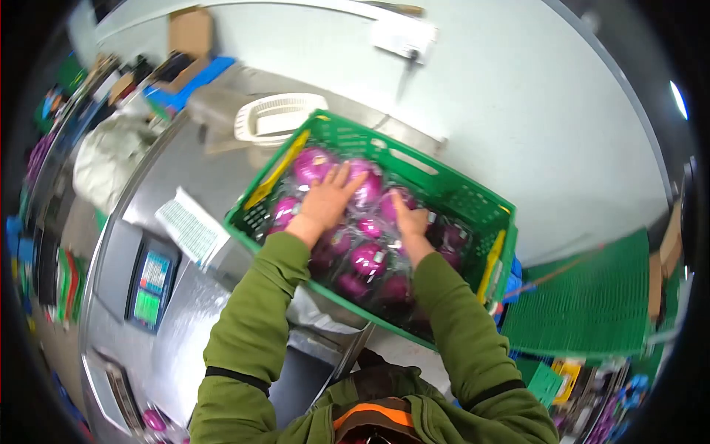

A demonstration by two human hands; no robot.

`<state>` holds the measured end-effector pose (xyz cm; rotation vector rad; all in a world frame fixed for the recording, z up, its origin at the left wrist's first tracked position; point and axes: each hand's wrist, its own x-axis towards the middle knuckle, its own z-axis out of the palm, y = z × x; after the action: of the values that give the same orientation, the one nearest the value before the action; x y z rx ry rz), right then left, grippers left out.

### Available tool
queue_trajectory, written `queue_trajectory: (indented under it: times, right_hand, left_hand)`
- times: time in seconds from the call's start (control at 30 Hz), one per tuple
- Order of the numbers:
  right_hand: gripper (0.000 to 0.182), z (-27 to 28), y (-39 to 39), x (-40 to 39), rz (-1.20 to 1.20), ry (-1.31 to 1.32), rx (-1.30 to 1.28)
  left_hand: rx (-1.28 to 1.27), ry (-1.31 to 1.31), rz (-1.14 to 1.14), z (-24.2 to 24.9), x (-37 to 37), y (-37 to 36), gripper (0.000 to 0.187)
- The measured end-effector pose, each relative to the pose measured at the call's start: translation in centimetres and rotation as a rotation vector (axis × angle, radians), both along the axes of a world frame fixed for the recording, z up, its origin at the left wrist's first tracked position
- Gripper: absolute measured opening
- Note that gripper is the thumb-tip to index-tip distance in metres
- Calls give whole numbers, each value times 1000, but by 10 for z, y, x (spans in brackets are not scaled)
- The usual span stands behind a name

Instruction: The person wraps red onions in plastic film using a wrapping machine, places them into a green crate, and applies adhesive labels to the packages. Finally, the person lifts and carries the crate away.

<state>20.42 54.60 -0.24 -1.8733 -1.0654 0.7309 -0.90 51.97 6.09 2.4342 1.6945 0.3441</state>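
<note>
A green plastic crate (414, 161) in front of me holds several rows of shiny red onions (367, 259) wrapped in clear plastic, some with small labels. My left hand (325, 201) lies palm down over the wrapped onions on the left side, fingers spread across the film. Further right in the crate, my right hand (413, 222) grips a wrapped red onion pack (392, 203); one digit stretches over an onion while the other fingers bend down beside it, partly hidden. Both forearms reach in over the crate's near side.
A cream plastic basket (277, 115) sits behind the crate's left corner. To the left on the steel table (174, 177) are a printed sheet (194, 226) and a weighing scale (151, 285). A pale wall (518, 96) stands behind; green crates (584, 296) are at right.
</note>
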Motion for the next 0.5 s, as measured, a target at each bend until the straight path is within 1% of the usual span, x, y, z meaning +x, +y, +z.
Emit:
queue_trajectory:
  times: [0.03,0.07,0.1,0.13,0.17,0.2,0.23,0.27,0.3,0.37,0.4,0.43,0.47,0.5]
  right_hand:
    - [88,-11,7,4,33,-60,-45]
    - [82,-13,13,7,-23,-198,-197]
    - [70,-5,13,13,48,-122,-403]
    - [60,6,3,16,363,176,-283]
    - [53,36,-22,1,457,538,-292]
    - [53,58,-43,-7,488,730,-347]
    - [54,59,-52,-2,527,709,-367]
    - [55,-11,5,52,557,440,-362]
    - [50,-10,11,58,449,-3,-209]
    - [86,67,-55,7,301,-423,98]
    - [82,37,-10,30,321,-652,331]
    - [68,68,-39,3,399,-570,498]
    - [68,57,-19,-15,430,-557,521]
    - [62,44,11,-32,505,-395,663]
  left_hand:
    - [27,-164,-13,17,-4,-20,84]
    - [64,-316,0,28,-10,-42,91]
    - [216,-436,-93,20,-18,-62,81]
    - [231,-510,-37,29,-22,-91,69]
    - [139,-656,30,56,-35,-129,61]
    - [266,-762,59,59,-50,-167,59]
    - [344,-790,170,67,-63,-213,54]
    - [421,-818,254,72,-77,-253,50]
    - [459,-781,378,71,-98,-295,50]
    - [634,-805,660,68,-124,-386,41]
    - [564,-958,928,70,-138,-432,35]
    - [649,-976,1147,49,-154,-472,34]
    - [685,-1019,1382,28,-171,-516,33]
    - [738,-957,1621,-1,-189,-554,34]
